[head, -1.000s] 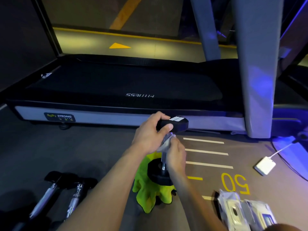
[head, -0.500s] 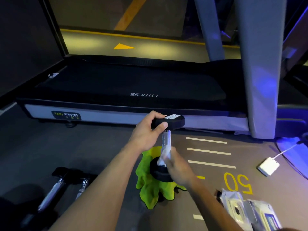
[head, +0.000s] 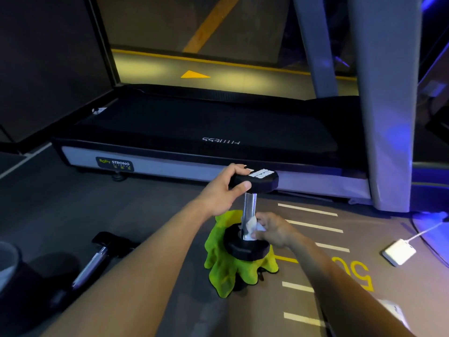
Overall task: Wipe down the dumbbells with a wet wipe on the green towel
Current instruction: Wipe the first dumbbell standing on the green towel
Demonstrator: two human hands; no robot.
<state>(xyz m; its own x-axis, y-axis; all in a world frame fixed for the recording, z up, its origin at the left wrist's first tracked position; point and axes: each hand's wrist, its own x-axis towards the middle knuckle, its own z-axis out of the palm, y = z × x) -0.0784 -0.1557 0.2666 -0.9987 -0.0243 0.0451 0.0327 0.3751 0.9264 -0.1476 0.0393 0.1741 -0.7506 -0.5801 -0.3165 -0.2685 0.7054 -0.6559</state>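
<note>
A black dumbbell [head: 250, 207] with a chrome handle stands upright on its lower head, on the crumpled green towel [head: 226, 271] on the floor. My left hand [head: 223, 190] grips the dumbbell's upper black head, thumb in front. My right hand [head: 272, 229] pinches a white wet wipe [head: 251, 226] against the lower end of the chrome handle, just above the bottom head.
A treadmill [head: 194, 132] runs across behind the dumbbell, with its grey upright [head: 386, 117] at right. Another dumbbell [head: 94, 261] lies on the floor at lower left. A white box with a cable [head: 399, 251] and a wipes pack [head: 394, 312] are at right.
My right hand with the wipe slid down the chrome handle from just under the top head to its lower end. My left hand kept its grip on the top head.
</note>
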